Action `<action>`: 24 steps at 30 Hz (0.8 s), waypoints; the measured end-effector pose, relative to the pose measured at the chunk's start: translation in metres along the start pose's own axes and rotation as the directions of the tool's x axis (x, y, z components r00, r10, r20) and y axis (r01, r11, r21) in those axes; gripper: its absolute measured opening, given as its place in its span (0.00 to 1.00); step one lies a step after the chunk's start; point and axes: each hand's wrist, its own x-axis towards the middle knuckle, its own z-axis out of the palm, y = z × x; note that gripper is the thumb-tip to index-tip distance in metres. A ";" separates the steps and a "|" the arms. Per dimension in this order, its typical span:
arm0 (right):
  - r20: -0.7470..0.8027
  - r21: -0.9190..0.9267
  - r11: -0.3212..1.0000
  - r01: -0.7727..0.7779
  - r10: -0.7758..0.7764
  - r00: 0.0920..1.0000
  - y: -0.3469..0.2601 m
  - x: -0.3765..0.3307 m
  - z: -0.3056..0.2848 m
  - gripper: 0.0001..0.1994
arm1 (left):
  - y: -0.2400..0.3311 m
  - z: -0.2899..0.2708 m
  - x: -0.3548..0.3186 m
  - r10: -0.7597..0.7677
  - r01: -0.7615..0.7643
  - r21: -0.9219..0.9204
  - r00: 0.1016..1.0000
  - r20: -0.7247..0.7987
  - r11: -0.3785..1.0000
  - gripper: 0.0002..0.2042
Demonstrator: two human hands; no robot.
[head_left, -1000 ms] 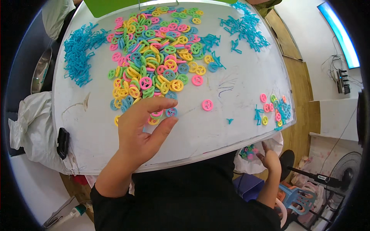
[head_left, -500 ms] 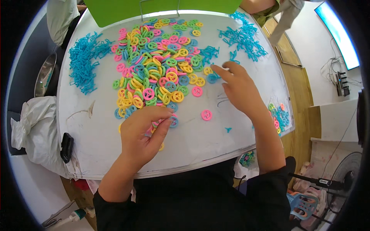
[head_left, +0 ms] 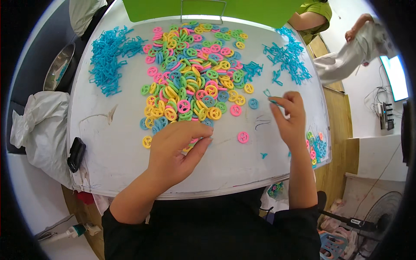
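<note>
My left hand is closed in a pinch at the near edge of a big heap of small plastic wheels in pink, yellow, green and blue. Its fingers hide whatever is between the tips. Thumb and forefinger of my right hand grip a small blue forked plastic piece, raised above the white table. Close to that hand lie a loose blue wheel and a pink wheel. Nearer me is a tiny blue three-armed piece.
Piles of blue forked pieces lie at the far left and far right. Mixed parts sit at the right edge, a black case at the left. A green board stands at the back; other people are beyond the table.
My right hand has drawn back from the heap's right side with a blue forked piece. The blue wheel at my left fingertips is out of sight. The view has shifted.
</note>
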 end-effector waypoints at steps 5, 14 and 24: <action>0.375 0.608 0.615 -0.503 0.336 0.864 -0.052 -0.036 -0.017 0.09 | 0.002 -0.001 -0.002 0.003 -0.002 -0.018 0.999 0.046 1.000 0.11; 0.436 0.453 0.837 -0.307 0.092 0.895 -0.104 -0.060 0.002 0.07 | 0.008 0.011 -0.008 0.019 -0.012 -0.020 0.929 0.369 1.000 0.18; 0.448 0.555 0.716 -0.423 0.170 0.878 -0.082 -0.036 0.016 0.10 | 0.006 0.013 -0.011 -0.104 0.119 -0.022 0.931 0.350 0.993 0.11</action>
